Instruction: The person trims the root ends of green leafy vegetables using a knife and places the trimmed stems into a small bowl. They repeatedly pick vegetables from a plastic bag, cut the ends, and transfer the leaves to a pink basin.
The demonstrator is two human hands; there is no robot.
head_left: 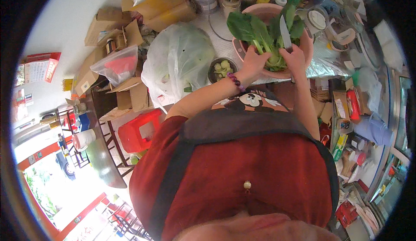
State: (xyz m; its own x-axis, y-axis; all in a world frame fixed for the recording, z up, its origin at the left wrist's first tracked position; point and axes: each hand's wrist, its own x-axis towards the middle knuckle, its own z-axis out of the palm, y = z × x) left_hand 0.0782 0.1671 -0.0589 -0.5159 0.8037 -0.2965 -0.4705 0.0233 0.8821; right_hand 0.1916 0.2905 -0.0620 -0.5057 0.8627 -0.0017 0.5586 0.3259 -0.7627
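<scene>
A head of leafy greens point(271, 44) is held over a pink plastic basin point(308, 50), its leaves pointing away from me. My left hand point(254, 60), with a purple bead bracelet at the wrist, grips the stalks on the left side. My right hand point(295, 57) holds a knife point(284, 32) with its blade pointing up and away, while its fingers touch the stalks from the right. More greens lie in the basin under my hands. Left of the basin, a dark bowl point(212, 75) holds cut pale-green stalk ends point(223, 68).
A large translucent plastic bag point(178, 58) of greens stands left of the bowl. Cardboard boxes point(107, 19) and a zip bag point(118, 65) are farther left. Jars and lids point(317, 19) crowd the counter at right. A red plastic stool point(131, 135) stands below left.
</scene>
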